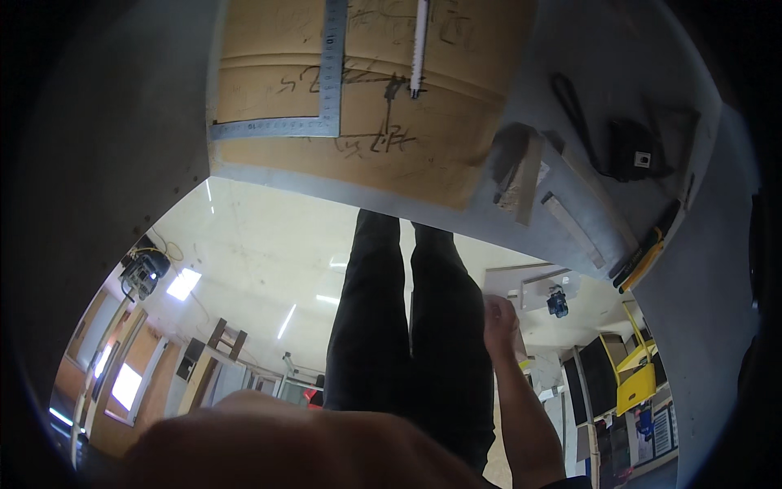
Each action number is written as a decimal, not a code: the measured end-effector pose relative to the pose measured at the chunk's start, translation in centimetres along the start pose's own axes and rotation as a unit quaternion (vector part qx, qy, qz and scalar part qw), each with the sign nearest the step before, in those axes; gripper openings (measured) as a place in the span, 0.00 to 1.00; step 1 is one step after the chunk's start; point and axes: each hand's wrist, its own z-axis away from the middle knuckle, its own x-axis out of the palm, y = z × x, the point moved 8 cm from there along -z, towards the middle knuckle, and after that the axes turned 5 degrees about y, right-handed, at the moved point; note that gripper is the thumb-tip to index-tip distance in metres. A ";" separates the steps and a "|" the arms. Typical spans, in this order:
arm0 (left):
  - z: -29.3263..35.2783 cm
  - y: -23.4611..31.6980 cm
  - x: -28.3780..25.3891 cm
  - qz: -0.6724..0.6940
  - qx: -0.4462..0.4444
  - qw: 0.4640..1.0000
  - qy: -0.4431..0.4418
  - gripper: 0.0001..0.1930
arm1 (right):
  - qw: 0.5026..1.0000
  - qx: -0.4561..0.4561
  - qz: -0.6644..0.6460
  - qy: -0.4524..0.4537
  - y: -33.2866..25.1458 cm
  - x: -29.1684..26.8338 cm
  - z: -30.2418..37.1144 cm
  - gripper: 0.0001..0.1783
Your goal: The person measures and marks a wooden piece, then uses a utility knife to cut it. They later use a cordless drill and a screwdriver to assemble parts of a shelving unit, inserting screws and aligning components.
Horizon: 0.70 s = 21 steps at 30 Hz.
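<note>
Close to the camera at the lower edge, my left hand (309, 444) is a large, dark, blurred shape with its fingers hidden. My right hand (501, 324) hangs low beside my right leg, its fingers curled in; whether anything is inside them is hidden. Both hands are away from the grey table (342, 194). On it lies a brown cardboard sheet (423, 167) with black hand-drawn lines and marks. A metal L-shaped square (330, 90) rests on the sheet's left part, and a white pen (419, 53) lies to its right.
On the table's right are a black tape measure (635, 152) with a strap, several narrow strips (573, 229) and a yellow-and-black tool (645, 262). Below, the glossy floor (277, 244) reflects lights. A yellow chair (635, 387) stands at the right, wooden boards (204, 383) at the left.
</note>
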 end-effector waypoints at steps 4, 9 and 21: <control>-0.3 -0.4 -4.3 -0.068 0.059 0.993 0.073 0.19 | 0.992 -0.117 -0.018 0.040 -8.7 -2.5 -1.9 0.07; 1.1 -0.3 -16.1 -0.679 0.262 0.614 0.306 0.13 | 0.922 -0.285 0.018 0.260 -17.6 -9.6 -6.7 0.08; -2.1 -2.4 -19.6 -0.873 0.280 0.359 0.173 0.19 | 0.855 -0.332 0.136 0.374 -20.0 -8.6 -11.7 0.09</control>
